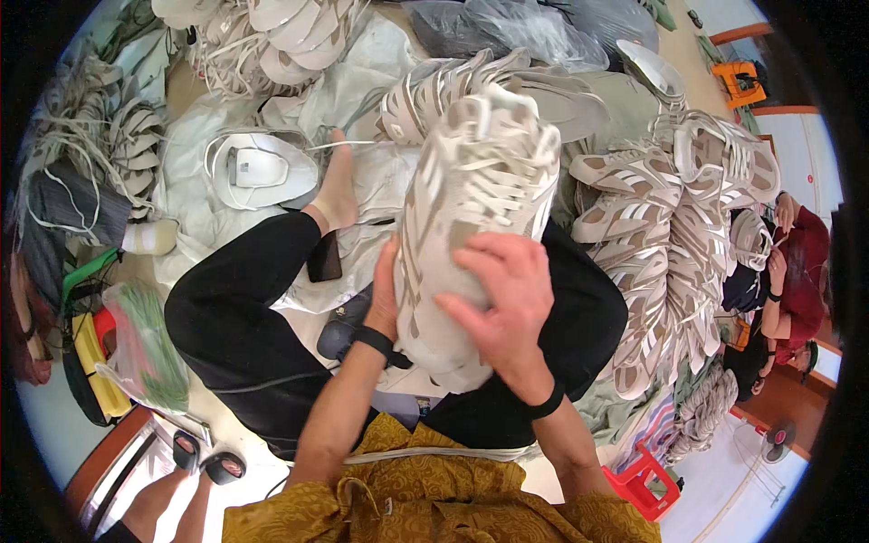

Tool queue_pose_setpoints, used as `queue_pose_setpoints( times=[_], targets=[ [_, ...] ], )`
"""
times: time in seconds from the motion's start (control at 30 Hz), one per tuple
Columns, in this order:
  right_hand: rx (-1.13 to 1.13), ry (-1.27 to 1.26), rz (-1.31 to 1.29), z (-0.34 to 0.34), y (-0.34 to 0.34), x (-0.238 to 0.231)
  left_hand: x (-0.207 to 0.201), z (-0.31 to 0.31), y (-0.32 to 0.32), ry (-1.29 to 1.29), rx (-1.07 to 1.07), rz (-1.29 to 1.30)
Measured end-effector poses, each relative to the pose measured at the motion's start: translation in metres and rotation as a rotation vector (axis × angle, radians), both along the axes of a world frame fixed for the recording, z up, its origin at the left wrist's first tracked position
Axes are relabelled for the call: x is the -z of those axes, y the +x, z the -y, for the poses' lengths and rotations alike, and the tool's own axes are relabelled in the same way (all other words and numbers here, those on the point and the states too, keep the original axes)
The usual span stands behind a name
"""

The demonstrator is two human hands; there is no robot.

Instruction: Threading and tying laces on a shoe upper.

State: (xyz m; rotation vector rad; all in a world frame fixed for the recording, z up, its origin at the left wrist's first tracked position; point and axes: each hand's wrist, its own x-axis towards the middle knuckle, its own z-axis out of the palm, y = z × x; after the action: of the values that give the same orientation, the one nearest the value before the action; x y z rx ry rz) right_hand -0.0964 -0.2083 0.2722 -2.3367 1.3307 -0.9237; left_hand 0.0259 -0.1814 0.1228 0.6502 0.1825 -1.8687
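Note:
A beige and white laced shoe upper (453, 271) is held up over my lap, its rounded toe towards me. Layered edges at its far end look like more than one upper nested together. My left hand (386, 290) grips its left side, with most of the fingers hidden behind it. Across the toe lies my right hand (507, 303), thumb and fingers bent and pressing on the surface, slightly blurred. Beyond my bare foot (337, 185), a single upper (262, 169) lies with its opening up and a lace trailing to the right.
Nested uppers (670, 217) are heaped to my right; more stacks (290, 41) stand at the far left and behind the held one (489, 90). White sheeting (204, 222) covers the floor. A red plastic stool (647, 484) stands at lower right. Another person (801, 262) handles shoes further right.

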Motion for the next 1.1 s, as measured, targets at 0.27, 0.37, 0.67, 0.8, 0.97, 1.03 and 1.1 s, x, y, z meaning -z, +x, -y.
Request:
queue_pose_setpoints(
  times=[0.27,0.37,0.67,0.8,0.97,1.03,1.1],
  targets=[
    [-0.239,0.105,-0.377,0.009,0.051,0.126,0.081,0.002,-0.005,0.057,-0.036,0.337],
    [-0.307,0.197,-0.609,0.004,0.030,0.178,0.102,-0.009,-0.013,0.190,0.001,0.373],
    [-0.471,0.432,-0.251,-0.020,0.032,0.217,0.095,0.015,0.041,0.571,-0.078,0.761],
    [-0.032,0.265,-0.028,0.022,0.015,0.182,0.091,0.033,0.052,0.202,0.189,1.650],
    [0.627,0.878,0.012,0.052,-0.063,0.227,0.086,0.037,0.054,0.074,0.342,1.684],
    [0.675,1.095,-0.004,0.048,-0.072,0.239,0.085,0.041,0.060,-0.011,0.367,1.759],
    [0.686,1.377,0.477,0.043,-0.080,0.242,0.086,0.052,0.066,-0.289,0.188,1.892]
  ],
)
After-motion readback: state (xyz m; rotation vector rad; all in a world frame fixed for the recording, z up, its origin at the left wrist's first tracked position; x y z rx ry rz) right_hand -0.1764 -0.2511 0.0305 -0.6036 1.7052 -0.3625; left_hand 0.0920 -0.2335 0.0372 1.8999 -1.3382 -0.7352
